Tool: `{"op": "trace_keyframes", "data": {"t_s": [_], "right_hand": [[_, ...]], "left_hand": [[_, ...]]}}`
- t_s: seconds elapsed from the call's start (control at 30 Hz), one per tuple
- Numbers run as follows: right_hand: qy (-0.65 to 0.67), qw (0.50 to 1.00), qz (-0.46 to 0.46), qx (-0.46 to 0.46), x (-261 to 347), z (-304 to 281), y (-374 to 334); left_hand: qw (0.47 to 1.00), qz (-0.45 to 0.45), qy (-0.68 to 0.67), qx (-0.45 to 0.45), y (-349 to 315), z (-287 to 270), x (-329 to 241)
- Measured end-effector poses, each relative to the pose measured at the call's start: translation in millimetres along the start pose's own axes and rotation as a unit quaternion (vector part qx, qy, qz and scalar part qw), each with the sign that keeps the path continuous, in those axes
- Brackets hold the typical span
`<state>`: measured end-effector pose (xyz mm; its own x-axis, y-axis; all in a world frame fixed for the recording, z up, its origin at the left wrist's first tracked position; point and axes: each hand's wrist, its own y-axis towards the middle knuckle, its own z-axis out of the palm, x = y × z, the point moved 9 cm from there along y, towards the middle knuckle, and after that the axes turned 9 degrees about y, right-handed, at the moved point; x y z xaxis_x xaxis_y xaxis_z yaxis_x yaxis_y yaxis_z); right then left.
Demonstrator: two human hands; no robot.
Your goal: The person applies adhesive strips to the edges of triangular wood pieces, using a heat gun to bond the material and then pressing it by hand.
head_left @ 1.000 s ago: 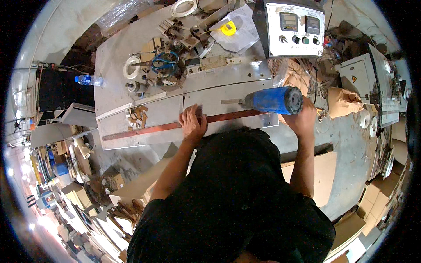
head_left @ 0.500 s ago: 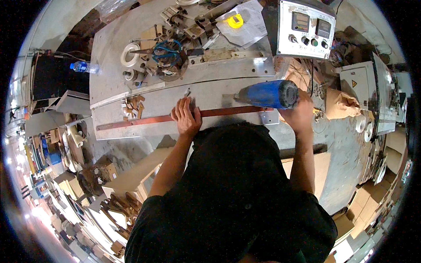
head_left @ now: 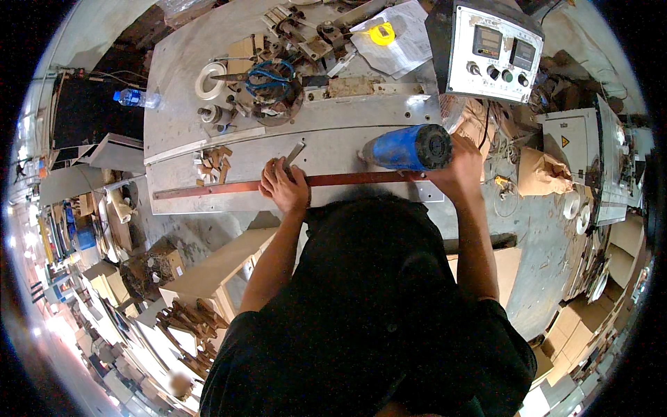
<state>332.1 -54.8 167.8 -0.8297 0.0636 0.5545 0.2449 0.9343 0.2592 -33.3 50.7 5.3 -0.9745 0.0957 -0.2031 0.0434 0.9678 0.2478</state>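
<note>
My left hand point(head_left: 286, 186) is closed at the front of the metal bench top, with a short flat metal strip point(head_left: 296, 152) standing out of its fingers. Beneath that hand runs a long reddish-brown strip point(head_left: 354, 179), lying along the front part of the bench. In my right hand point(head_left: 464, 169) is a blue power tool point(head_left: 403, 148) with a black rounded end, held above the strip's right part. Its narrow tip points left and is blurred, and its grip is largely hidden. Small tan pieces point(head_left: 221, 161) lie in a loose heap left of my left hand.
Behind are blue-handled scissors point(head_left: 264, 78), a white tape roll point(head_left: 210, 81), metal fixtures point(head_left: 316, 45), and a yellow tape measure point(head_left: 382, 33) on papers point(head_left: 396, 55). A control box point(head_left: 493, 55) stands at the far right. A plastic bottle point(head_left: 135, 99) lies by the left edge.
My left hand has shifted slightly left, and more of the metal strip shows above its fingers. My right hand and the power tool have moved a little left.
</note>
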Motion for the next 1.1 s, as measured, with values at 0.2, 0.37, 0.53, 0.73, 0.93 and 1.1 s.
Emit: {"op": "trace_keyframes", "data": {"t_s": [0.2, 0.37, 0.53, 0.73, 0.93, 1.1], "right_hand": [[0.006, 1.0, 0.005, 0.005, -1, -1, 2], [0.012, 1.0, 0.016, 0.002, -3, 0, 2], [0.009, 1.0, 0.005, -0.002, -3, 4, 0], [0.003, 1.0, 0.009, 0.001, -2, 5, -4], [0.0, 1.0, 0.005, -0.004, 0, 5, -5], [0.004, 1.0, 0.026, -0.003, -4, 8, -8]], "left_hand": [[0.999, -0.018, -0.021, -0.015, 0, 0, 4], [1.0, -0.026, -0.014, 0.001, 2, 4, 6], [0.999, -0.04, -0.009, 0.023, 2, 4, 7], [0.999, -0.039, -0.02, 0.021, 1, 8, 11], [0.999, -0.02, -0.028, 0.002, 2, 8, 11], [0.999, -0.011, -0.036, 0.0, 3, 6, 9]]}}
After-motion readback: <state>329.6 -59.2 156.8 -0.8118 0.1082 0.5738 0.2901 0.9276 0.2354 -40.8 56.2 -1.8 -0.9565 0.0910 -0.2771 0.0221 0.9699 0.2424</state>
